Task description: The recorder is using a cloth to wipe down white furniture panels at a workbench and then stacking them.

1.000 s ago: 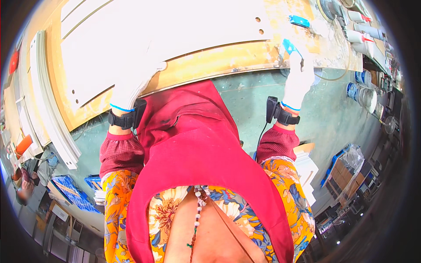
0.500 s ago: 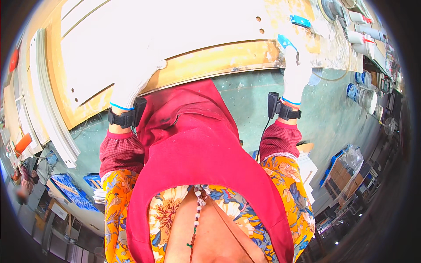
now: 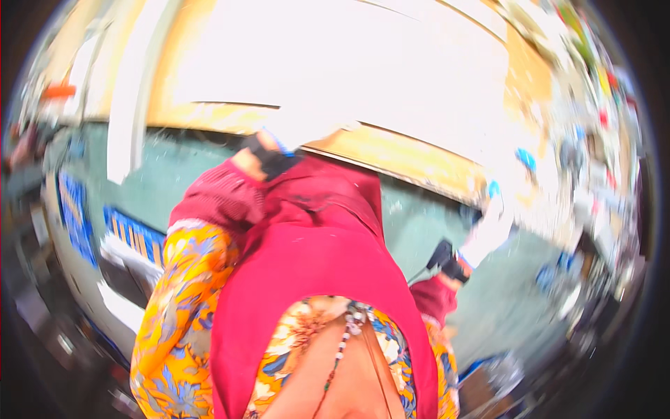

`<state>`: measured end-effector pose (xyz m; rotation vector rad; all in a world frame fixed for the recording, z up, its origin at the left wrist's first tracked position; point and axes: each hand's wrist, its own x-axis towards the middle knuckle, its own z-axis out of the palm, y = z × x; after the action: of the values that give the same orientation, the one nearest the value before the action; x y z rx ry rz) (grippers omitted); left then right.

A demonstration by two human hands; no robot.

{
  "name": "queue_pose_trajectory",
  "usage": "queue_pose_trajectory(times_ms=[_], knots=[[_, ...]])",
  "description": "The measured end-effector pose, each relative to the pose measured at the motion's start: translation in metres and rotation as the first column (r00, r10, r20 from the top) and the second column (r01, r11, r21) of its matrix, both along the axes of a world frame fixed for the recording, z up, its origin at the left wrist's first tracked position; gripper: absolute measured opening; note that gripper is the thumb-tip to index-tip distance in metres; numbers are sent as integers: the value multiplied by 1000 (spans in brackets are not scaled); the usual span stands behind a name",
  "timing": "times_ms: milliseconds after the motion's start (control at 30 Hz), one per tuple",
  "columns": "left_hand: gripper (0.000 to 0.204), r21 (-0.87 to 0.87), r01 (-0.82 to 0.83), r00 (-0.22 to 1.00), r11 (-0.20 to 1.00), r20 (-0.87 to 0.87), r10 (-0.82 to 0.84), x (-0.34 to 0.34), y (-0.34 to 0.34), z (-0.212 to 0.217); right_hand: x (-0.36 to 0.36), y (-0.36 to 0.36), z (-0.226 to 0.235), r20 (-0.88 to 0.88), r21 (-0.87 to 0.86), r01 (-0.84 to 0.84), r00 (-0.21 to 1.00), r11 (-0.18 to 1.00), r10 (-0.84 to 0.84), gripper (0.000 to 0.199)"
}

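A large white panel [image 3: 335, 63] lies on a yellowish wooden workbench [image 3: 419, 150], its surface washed out by glare. My left hand [image 3: 310, 133], in a white glove, rests at the panel's near edge with its thumb stretched out to the right. The other fingers blend into the white. Further right, my gloved right hand [image 3: 492, 227] is at the bench's front edge, closed on a small blue piece [image 3: 494, 189] whose kind is blurred. Beyond that hand, another blue object [image 3: 525, 160] lies on the bench.
Long white strips [image 3: 132, 98] jut past the bench edge at the left. Bottles and tools, smeared by motion, crowd the far right. Blue pallets [image 3: 136, 234] stand on the green floor [image 3: 412, 216] at lower left. A plastic-wrapped stack [image 3: 492, 384] is at lower right.
The whole view has swung and is now blurred. In it, my left hand appears further right along the panel's edge, my right hand lower and further right, still with the blue piece.
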<state>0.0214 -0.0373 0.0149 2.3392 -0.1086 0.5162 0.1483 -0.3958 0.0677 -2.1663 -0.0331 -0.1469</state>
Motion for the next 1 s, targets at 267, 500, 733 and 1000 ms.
queue_pose_trajectory(times_ms=[267, 500, 733, 1000], knots=[[22, -747, -262, 945, 611, -327, 5, 8, -27, -8, -17, 2, 4, 9, 242, 11, 1000, 970, -14, 35], [43, -728, -204, 943, 655, -326, -68, 4, -23, -10, -27, 10, 20, 81, 224, -45, 996, 973, 28, 35], [59, 339, -382, 924, 860, 133, 358, -24, 14, 25, -27, 19, 20, 34, 342, -45, 999, 938, 36, 34], [62, 432, -693, 658, 577, 53, 751, -79, 133, 126, -34, 39, 23, 72, 356, -123, 992, 926, 104, 30]])
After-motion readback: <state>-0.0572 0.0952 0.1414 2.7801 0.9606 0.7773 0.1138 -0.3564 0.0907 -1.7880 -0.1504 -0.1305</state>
